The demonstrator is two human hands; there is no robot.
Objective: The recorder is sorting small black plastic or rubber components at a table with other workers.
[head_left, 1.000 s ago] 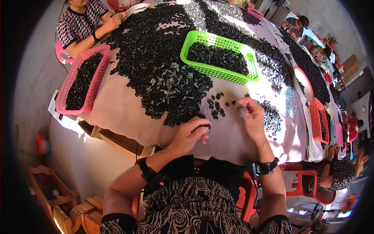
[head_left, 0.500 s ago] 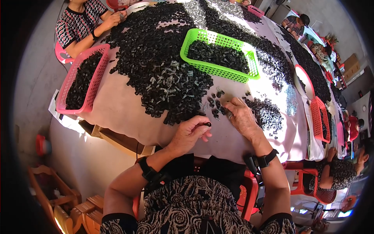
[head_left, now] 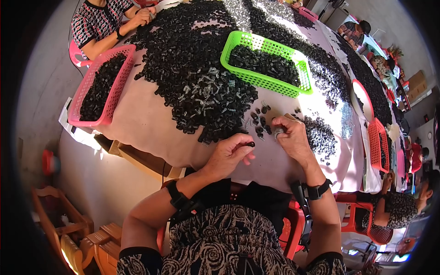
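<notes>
My left hand [head_left: 225, 156] is pinched around a small black plastic part [head_left: 250, 144] above the near edge of the cloth. To its right, my right hand [head_left: 295, 143] has its fingers curled together; something greyish shows by them, too small to name. Between and beyond the hands lies a small loose group of black parts with springs [head_left: 261, 123]. Left of this group, metal coil springs [head_left: 201, 97] lie scattered over a big heap of black plastic parts [head_left: 183, 59]. Past my right hand is a smaller sunlit heap of small dark parts [head_left: 320, 137].
A green basket [head_left: 266, 82] of black parts stands beyond my hands. On the left is a pink basket [head_left: 120, 87], also filled. A red basket [head_left: 376, 146] and a white bowl with a red rim [head_left: 364, 98] stand at right. Other people sit around the table.
My right hand has drawn back slightly from the loose group of parts, its fingers curling closer together. My left hand still pinches the black part. The whole view has shifted a little.
</notes>
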